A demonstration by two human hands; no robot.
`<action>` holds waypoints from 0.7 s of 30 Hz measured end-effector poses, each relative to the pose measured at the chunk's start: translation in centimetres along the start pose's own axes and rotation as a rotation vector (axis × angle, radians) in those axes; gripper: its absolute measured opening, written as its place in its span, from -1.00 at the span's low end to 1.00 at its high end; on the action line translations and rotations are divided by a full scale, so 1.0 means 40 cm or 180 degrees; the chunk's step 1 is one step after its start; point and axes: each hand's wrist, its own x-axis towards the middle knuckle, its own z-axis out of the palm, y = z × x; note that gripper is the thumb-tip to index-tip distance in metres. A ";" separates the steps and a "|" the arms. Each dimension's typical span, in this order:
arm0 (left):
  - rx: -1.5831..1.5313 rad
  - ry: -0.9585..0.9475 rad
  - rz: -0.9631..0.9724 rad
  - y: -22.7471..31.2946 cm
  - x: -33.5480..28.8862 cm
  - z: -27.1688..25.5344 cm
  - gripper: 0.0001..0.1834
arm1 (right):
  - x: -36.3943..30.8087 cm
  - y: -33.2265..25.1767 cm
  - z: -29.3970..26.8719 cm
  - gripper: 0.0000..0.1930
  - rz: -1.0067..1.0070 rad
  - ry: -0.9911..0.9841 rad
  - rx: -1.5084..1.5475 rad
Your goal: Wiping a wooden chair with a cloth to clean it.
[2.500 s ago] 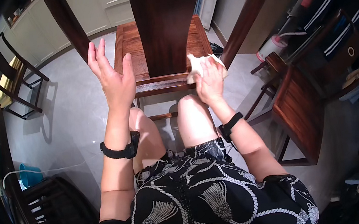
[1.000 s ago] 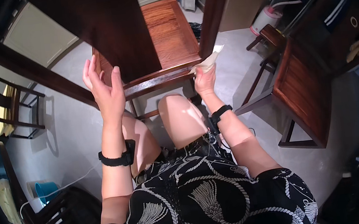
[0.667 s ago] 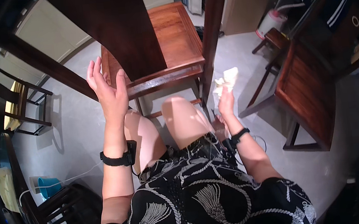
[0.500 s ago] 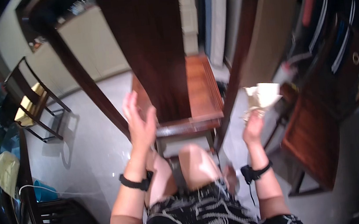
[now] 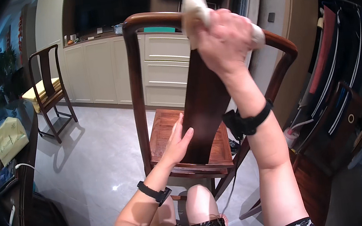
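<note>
Head view: right hand (image 5: 226,38), gripping the cloth (image 5: 196,5), is rising from seat (image 5: 161,126) level to the chair's (image 5: 202,124) top rail (image 5: 157,18), wiping apparently shifting there; left hand (image 5: 177,145) is hovering wide beside the splat (image 5: 205,94).

Right arm (image 5: 270,147) stretches high ahead, right hand (image 5: 226,38) curled into a grip; left arm (image 5: 134,216) reaches lower, left hand (image 5: 176,147) with fingers (image 5: 179,123) extended, thumb (image 5: 187,136) apart.

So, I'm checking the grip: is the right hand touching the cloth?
Touching: the head view shows the right hand closed on the cloth, with pale folds showing on both sides of the fist.
</note>
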 end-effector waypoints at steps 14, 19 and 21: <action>0.0045 0.1898 0.0657 0.098 -0.084 -0.214 -0.63 | 0.014 -0.371 0.193 -0.54 -0.0347 0.0227 0.0410; 0.0330 0.2322 0.0329 0.071 -0.135 -0.327 -0.57 | -0.058 -0.445 0.229 -0.62 -0.0119 0.0076 0.0592; 0.0228 0.2417 0.0372 0.063 -0.151 -0.346 -0.58 | -0.163 -0.496 0.220 -0.61 -0.0090 -0.0538 0.0835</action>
